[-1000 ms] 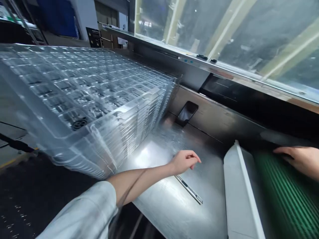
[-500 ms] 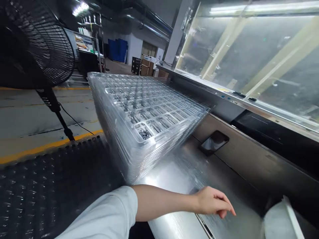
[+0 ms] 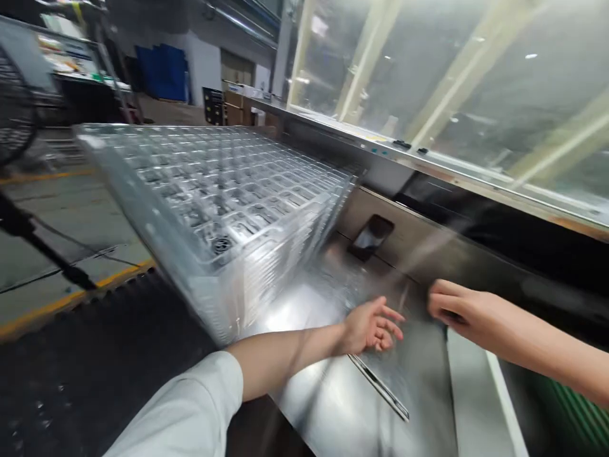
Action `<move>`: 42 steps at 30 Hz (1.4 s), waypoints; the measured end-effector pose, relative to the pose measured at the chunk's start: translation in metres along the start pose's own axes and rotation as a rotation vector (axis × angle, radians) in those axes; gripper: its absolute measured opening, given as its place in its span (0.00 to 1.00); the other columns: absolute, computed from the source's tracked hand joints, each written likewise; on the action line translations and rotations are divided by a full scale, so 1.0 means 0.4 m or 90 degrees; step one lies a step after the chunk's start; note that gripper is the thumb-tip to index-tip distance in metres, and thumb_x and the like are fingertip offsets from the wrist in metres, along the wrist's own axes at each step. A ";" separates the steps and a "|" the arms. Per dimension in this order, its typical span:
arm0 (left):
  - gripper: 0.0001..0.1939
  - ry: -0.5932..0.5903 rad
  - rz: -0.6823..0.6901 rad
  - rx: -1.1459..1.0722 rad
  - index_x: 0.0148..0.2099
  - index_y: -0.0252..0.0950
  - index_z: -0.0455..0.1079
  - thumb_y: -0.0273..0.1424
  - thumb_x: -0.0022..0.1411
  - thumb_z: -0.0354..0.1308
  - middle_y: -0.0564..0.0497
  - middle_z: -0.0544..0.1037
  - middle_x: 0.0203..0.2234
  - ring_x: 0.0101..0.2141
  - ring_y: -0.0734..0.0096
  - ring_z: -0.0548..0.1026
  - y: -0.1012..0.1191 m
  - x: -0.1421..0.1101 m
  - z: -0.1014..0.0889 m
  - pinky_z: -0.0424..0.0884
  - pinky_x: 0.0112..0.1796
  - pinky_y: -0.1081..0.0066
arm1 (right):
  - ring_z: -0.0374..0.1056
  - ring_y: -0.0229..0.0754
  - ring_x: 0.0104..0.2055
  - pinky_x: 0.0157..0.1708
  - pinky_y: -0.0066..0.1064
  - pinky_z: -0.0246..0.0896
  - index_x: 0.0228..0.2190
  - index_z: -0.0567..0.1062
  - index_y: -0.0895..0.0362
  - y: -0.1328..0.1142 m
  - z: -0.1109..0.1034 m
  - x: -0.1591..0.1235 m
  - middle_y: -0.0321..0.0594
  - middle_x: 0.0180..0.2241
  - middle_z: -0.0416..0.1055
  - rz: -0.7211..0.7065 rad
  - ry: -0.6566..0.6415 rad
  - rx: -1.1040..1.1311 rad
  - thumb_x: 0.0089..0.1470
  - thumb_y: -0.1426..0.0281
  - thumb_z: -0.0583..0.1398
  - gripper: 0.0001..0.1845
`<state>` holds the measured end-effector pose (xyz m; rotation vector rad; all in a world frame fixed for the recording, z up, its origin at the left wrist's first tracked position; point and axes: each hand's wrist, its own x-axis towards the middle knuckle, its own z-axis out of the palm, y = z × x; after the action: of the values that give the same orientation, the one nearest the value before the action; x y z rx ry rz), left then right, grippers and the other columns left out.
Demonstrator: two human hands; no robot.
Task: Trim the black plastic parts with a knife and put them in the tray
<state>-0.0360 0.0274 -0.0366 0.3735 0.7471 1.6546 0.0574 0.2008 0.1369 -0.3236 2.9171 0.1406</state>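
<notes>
R hand (image 3: 469, 311) swinging back into view, fingers (image 3: 442, 297) curled, can't tell if gripping; L hand (image 3: 373, 327) hovering open, empty, over SS counter (image 3: 328, 406) beside stacked clear plastic trays (image 3: 223, 209).

Bright glare on the steel counter (image 3: 304, 324), motion blur, warped edges

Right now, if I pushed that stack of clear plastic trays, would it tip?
The stack of clear plastic trays looks light for its size, with thin walls. Its smooth, shiny layers seem slippery, so they might slide or tip when pushed.
</notes>
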 end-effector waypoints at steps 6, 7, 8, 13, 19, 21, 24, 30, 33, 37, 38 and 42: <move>0.29 0.024 -0.016 -0.114 0.37 0.36 0.66 0.58 0.67 0.47 0.51 0.71 0.24 0.19 0.71 0.67 -0.008 -0.020 0.038 0.53 0.22 0.71 | 0.69 0.39 0.30 0.31 0.30 0.59 0.33 0.76 0.57 -0.171 0.017 0.118 0.41 0.38 0.68 -0.133 -0.031 0.027 0.57 0.80 0.58 0.08; 0.28 0.052 -0.013 -0.131 0.33 0.36 0.64 0.58 0.65 0.51 0.53 0.68 0.22 0.18 0.73 0.65 -0.008 -0.023 0.043 0.51 0.21 0.72 | 0.70 0.39 0.30 0.31 0.29 0.60 0.34 0.77 0.58 -0.187 0.015 0.120 0.42 0.39 0.69 -0.143 -0.030 0.021 0.57 0.80 0.59 0.08; 0.27 0.083 -0.008 -0.141 0.30 0.37 0.61 0.56 0.64 0.55 0.55 0.64 0.19 0.16 0.76 0.62 -0.008 -0.026 0.046 0.48 0.20 0.73 | 0.71 0.40 0.31 0.32 0.29 0.60 0.36 0.78 0.58 -0.199 0.013 0.116 0.42 0.40 0.70 -0.151 -0.030 0.014 0.58 0.81 0.59 0.09; 0.26 0.123 -0.002 -0.094 0.28 0.38 0.54 0.48 0.65 0.62 0.62 0.53 0.15 0.13 0.85 0.45 -0.001 -0.037 0.049 0.36 0.18 0.77 | 0.72 0.43 0.36 0.34 0.31 0.60 0.44 0.79 0.57 -0.200 -0.035 0.005 0.45 0.45 0.73 -0.112 -0.019 -0.044 0.61 0.78 0.62 0.10; 0.33 0.055 0.073 0.030 0.27 0.38 0.52 0.53 0.56 0.71 0.63 0.53 0.16 0.14 0.86 0.47 -0.017 -0.034 0.031 0.40 0.16 0.80 | 0.73 0.46 0.42 0.40 0.32 0.60 0.51 0.78 0.55 -0.116 -0.181 -0.319 0.42 0.48 0.76 0.240 0.041 -0.014 0.65 0.69 0.58 0.15; 0.34 0.066 0.093 0.074 0.26 0.38 0.53 0.54 0.54 0.72 0.63 0.55 0.17 0.14 0.87 0.48 -0.026 -0.035 0.028 0.42 0.16 0.80 | 0.72 0.48 0.43 0.40 0.34 0.61 0.54 0.78 0.53 -0.085 -0.210 -0.448 0.42 0.51 0.76 0.413 0.006 -0.008 0.66 0.64 0.58 0.18; 0.32 0.084 0.114 0.123 0.27 0.37 0.56 0.53 0.51 0.73 0.61 0.59 0.18 0.15 0.87 0.50 -0.034 -0.036 0.030 0.43 0.16 0.80 | 0.72 0.51 0.44 0.40 0.37 0.63 0.51 0.79 0.50 -0.051 -0.202 -0.618 0.41 0.49 0.77 0.623 -0.069 0.088 0.60 0.56 0.61 0.21; 0.25 0.090 0.137 0.180 0.29 0.35 0.62 0.47 0.52 0.71 0.58 0.65 0.20 0.15 0.87 0.53 -0.035 -0.034 0.035 0.44 0.18 0.80 | 0.72 0.54 0.44 0.43 0.41 0.64 0.43 0.77 0.51 -0.084 -0.089 -0.758 0.45 0.44 0.76 0.694 -0.125 0.268 0.50 0.49 0.63 0.24; 0.23 0.094 0.144 0.205 0.29 0.34 0.64 0.46 0.53 0.70 0.57 0.67 0.21 0.16 0.86 0.53 -0.034 -0.034 0.033 0.44 0.18 0.80 | 0.71 0.53 0.43 0.42 0.40 0.64 0.42 0.75 0.52 -0.106 -0.056 -0.759 0.46 0.43 0.76 0.687 -0.114 0.287 0.50 0.50 0.61 0.24; 0.22 0.104 0.161 0.251 0.27 0.34 0.64 0.47 0.54 0.68 0.56 0.66 0.19 0.15 0.86 0.52 -0.029 -0.038 0.033 0.44 0.17 0.79 | 0.70 0.51 0.40 0.40 0.40 0.63 0.41 0.74 0.51 -0.107 -0.052 -0.752 0.44 0.40 0.75 0.686 -0.130 0.274 0.51 0.49 0.60 0.23; 0.22 0.107 0.162 0.259 0.27 0.35 0.64 0.47 0.54 0.68 0.56 0.66 0.19 0.15 0.85 0.52 -0.027 -0.039 0.033 0.44 0.17 0.79 | 0.70 0.51 0.40 0.40 0.40 0.63 0.42 0.74 0.51 -0.106 -0.055 -0.749 0.44 0.40 0.75 0.687 -0.132 0.268 0.51 0.49 0.60 0.23; 0.23 0.112 0.155 0.269 0.27 0.35 0.64 0.48 0.53 0.68 0.56 0.66 0.19 0.15 0.86 0.52 -0.025 -0.040 0.032 0.44 0.17 0.79 | 0.70 0.53 0.44 0.43 0.41 0.64 0.45 0.75 0.50 -0.111 -0.066 -0.723 0.44 0.44 0.74 0.655 -0.113 0.272 0.50 0.51 0.62 0.23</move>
<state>-0.0169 0.0163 -0.0312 0.6424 1.2302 1.7660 0.3387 0.2145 0.2206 1.1754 2.5291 -0.2873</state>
